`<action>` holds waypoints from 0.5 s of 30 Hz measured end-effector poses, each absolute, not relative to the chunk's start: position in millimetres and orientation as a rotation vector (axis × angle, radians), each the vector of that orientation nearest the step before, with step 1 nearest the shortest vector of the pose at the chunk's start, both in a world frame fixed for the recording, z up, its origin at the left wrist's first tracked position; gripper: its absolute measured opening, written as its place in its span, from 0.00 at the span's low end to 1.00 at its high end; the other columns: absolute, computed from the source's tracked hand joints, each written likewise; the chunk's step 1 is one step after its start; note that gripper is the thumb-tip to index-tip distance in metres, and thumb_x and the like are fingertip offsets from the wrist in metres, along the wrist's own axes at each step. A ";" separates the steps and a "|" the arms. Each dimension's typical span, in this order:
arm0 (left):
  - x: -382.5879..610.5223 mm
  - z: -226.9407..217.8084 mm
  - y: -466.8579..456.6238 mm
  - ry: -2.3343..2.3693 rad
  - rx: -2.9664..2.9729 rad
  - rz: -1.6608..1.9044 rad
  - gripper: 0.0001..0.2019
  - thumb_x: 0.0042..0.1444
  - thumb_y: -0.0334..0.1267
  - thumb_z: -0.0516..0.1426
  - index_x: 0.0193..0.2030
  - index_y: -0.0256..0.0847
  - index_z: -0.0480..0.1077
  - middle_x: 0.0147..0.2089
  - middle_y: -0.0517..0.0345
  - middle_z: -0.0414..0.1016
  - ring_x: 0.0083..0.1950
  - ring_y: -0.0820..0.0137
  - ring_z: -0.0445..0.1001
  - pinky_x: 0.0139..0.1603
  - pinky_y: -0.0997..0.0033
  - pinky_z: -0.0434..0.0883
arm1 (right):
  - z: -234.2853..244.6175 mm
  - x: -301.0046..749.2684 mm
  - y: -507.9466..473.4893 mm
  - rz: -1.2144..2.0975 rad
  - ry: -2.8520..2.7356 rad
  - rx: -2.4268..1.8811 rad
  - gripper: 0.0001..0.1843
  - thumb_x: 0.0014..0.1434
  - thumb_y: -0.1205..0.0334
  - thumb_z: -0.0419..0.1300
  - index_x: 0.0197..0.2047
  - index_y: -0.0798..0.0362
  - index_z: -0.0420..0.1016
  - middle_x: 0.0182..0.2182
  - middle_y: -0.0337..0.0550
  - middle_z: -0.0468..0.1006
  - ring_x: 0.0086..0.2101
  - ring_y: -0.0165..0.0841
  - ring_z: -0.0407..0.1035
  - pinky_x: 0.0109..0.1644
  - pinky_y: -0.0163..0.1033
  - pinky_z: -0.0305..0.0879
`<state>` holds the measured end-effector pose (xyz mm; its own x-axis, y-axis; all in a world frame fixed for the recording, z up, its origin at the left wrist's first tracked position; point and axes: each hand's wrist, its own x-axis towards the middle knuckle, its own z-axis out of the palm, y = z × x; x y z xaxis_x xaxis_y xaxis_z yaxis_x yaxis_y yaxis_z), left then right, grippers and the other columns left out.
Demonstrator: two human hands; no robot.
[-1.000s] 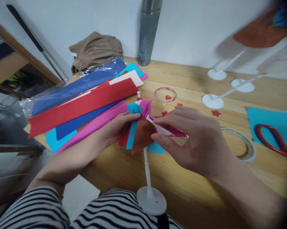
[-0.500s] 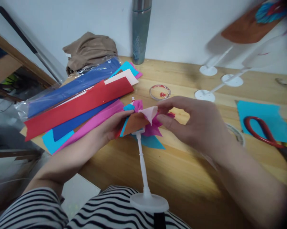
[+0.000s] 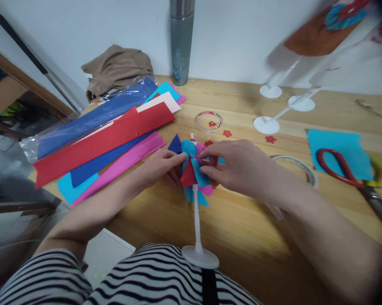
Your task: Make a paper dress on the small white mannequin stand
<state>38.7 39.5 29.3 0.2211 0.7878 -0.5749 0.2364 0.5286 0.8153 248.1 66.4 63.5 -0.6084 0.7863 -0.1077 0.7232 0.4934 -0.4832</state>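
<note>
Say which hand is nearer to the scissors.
Right. The right hand is at the right side of the colourful piece, toward the scissors; the left hand is at its left side, farther from them.

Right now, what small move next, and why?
Left hand should probably ease the dark blue tip in: it juts out above that hand, left of the bundle, while the right hand, opposite, could steady things.

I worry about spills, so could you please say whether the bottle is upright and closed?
The bottle is upright, its base on the table. Its top is out of frame, so I cannot tell if it is closed.
</note>
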 end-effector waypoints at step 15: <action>25.4 42.3 23.4 1.455 1.566 0.391 0.23 0.61 0.55 0.56 0.22 0.41 0.63 0.18 0.63 0.64 0.19 0.75 0.64 0.19 0.76 0.56 | 69.2 245.4 44.2 0.305 -2.857 -1.305 0.04 0.63 0.64 0.58 0.38 0.49 0.74 0.33 0.43 0.81 0.31 0.42 0.75 0.35 0.45 0.62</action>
